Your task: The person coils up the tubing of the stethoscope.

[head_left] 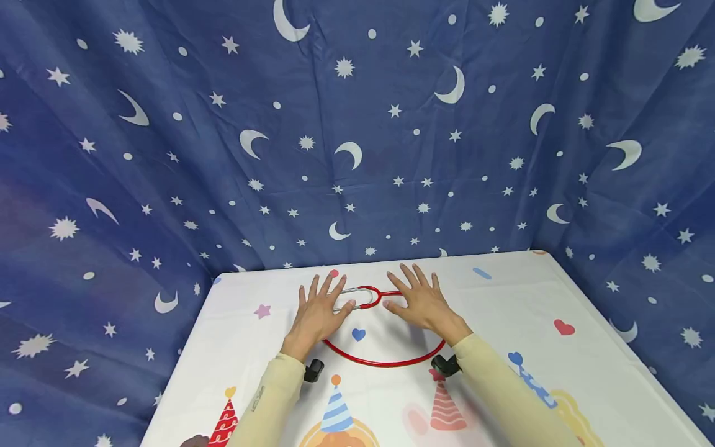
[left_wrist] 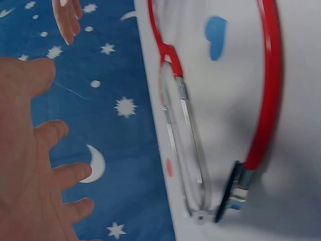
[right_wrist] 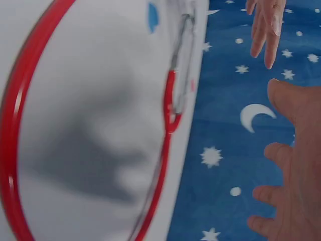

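A red stethoscope [head_left: 385, 364] lies on the white table, its tube bent in a wide loop. The metal ear tubes [left_wrist: 189, 130] and the chest piece [left_wrist: 233, 193] show side by side in the left wrist view. My left hand [head_left: 319, 312] hovers above the ear-tube end, fingers spread, holding nothing. Over the other side of the loop is my right hand [head_left: 422, 302], likewise spread and free of any object. In the head view the hands hide the chest piece and part of the tube.
The tabletop [head_left: 497, 310] wears a white cloth printed with party hats, hearts and stars. Behind and beside it hangs a blue curtain [head_left: 380, 155] with moons and stars. A small black device [head_left: 445, 365] sits at the right wrist, another [head_left: 314, 370] at the left.
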A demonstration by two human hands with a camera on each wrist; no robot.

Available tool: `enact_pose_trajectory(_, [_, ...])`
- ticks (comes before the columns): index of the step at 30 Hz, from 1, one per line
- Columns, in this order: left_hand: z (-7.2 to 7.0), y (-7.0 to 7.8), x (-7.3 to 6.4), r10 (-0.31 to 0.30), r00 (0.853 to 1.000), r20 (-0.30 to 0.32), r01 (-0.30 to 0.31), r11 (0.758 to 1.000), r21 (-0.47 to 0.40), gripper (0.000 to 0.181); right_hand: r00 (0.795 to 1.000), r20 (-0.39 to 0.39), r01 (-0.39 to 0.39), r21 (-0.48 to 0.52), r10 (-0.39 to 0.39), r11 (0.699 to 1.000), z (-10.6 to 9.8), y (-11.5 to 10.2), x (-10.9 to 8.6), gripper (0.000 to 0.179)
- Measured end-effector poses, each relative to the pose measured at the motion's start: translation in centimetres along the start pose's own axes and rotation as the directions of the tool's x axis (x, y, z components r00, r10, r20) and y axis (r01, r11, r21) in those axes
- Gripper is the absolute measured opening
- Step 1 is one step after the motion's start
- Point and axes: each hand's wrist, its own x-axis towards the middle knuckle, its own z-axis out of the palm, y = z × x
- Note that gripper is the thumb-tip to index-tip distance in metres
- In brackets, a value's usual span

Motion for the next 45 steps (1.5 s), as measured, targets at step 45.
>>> enact_pose_trajectory(45, [4.6, -2.9, 2.9, -0.007, 1.000, 0.026, 0.007, 1.000, -0.013, 0.049, 0.999, -0.052, -0.002, 0.024, 0.003, 1.000, 4.9, 2.1, 3.1, 0.020])
